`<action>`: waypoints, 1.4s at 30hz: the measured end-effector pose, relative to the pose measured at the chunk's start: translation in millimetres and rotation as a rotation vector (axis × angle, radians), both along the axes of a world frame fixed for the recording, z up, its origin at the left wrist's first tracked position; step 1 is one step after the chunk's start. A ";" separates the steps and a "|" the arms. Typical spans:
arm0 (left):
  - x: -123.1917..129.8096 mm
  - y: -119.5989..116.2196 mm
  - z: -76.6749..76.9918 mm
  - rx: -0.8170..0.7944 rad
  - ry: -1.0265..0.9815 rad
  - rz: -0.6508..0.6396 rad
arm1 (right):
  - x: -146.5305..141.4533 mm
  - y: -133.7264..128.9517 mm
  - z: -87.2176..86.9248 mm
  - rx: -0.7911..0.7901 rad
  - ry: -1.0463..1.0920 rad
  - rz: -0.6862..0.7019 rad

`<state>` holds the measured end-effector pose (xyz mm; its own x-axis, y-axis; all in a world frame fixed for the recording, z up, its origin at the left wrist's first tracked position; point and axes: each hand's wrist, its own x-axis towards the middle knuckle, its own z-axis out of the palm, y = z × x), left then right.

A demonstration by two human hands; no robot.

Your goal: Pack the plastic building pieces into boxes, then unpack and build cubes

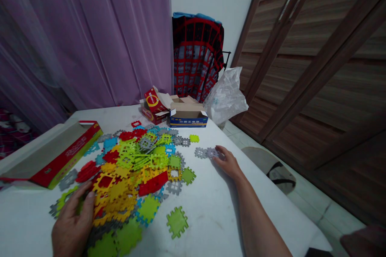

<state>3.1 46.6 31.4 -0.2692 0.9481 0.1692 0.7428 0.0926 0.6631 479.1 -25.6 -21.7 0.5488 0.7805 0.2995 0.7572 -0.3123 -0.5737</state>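
Observation:
A heap of plastic interlocking tiles (120, 192) in yellow, green, red, blue and grey spreads over the white table (208, 217). My left hand (74, 221) rests at the heap's near left side, thumb and fingers apart, beside yellow and green tiles; its fingertips are partly hidden. Right of the heap, my right hand (227, 162) has thumb and fingers around the edge of a grey tile (212, 152). Another grey tile (200, 152) lies against that one, flat on the table. A single green tile (177, 222) lies at the front, apart from the heap.
An open red and green box (69, 156) lies at the left. At the back stand a blue cardboard box (189, 121), red boxes (155, 108) and a clear plastic bag (227, 96). The table's right edge runs beside my right forearm, with a wooden wardrobe (301, 68) beyond.

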 end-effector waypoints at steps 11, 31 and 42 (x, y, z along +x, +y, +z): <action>8.3 -3.5 9.5 -0.093 -0.068 0.043 | -18.4 -7.3 18.6 -0.241 -0.137 0.010; 7.5 -1.0 9.5 -0.100 -0.091 0.051 | -56.1 33.3 24.8 -0.175 -0.249 -0.018; 8.3 -2.5 9.8 -0.105 -0.092 0.037 | -50.8 35.1 19.3 -0.196 -0.208 0.057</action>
<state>11.3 44.1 41.3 -0.3143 0.9484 0.0427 0.6744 0.1914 0.7132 428.3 9.5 -2.4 0.4447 0.8625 0.2415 0.8719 -0.3551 -0.3373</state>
